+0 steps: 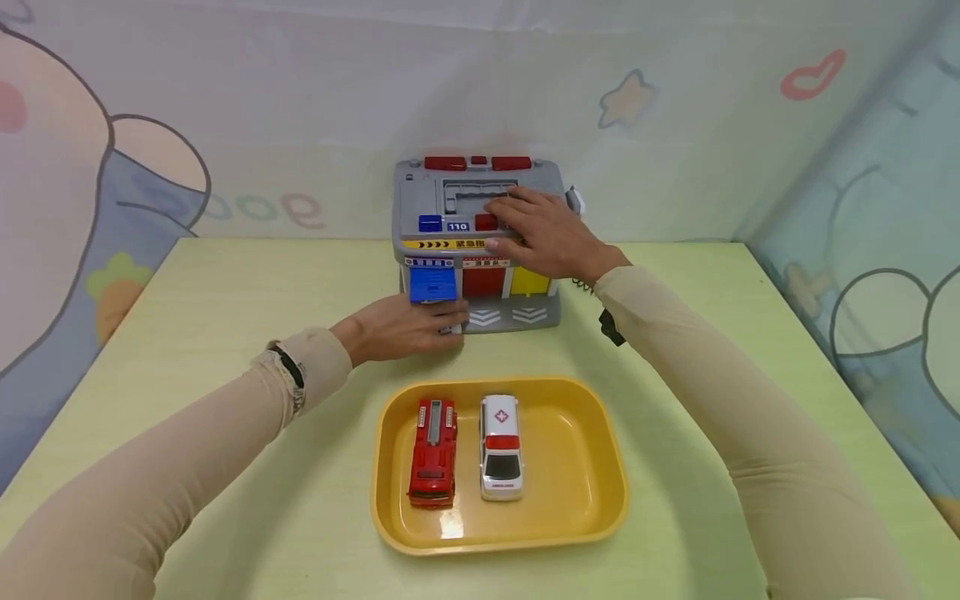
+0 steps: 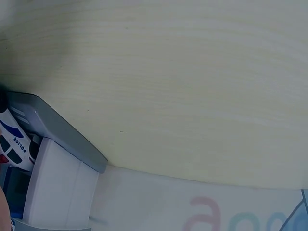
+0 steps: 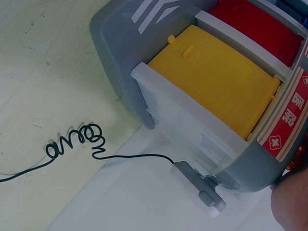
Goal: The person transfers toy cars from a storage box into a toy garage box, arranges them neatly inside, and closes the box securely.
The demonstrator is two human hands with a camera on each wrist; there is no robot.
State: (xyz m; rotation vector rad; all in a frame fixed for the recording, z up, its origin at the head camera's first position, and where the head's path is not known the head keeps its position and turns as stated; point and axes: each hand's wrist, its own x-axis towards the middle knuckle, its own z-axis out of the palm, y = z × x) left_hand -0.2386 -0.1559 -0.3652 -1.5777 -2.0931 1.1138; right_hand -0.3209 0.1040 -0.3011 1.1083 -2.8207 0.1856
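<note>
A grey toy garage point(image 1: 416, 196) stands at the back of the table with its blue door point(image 1: 432, 285) swung up. My left hand point(image 1: 401, 327) is at that doorway, its fingers and thumb around a white toy police car point(image 1: 450, 330), mostly hidden by the hand. In the left wrist view the police car point(image 2: 18, 144) sits partly inside the bay, with "POLICE" on its side. My right hand point(image 1: 546, 229) rests on the garage roof near the red button point(image 1: 486, 222), fingers extended. The red door point(image 1: 483, 282) and yellow door point(image 3: 211, 79) are down.
A yellow tray point(image 1: 592, 533) lies in front of the garage, holding a red fire truck point(image 1: 432, 458) and a white ambulance point(image 1: 501, 454). From a small grey handset point(image 3: 199, 185) at the garage's right side runs a coiled black cord point(image 3: 79, 134). A printed cloth point(image 1: 315, 100) hangs behind.
</note>
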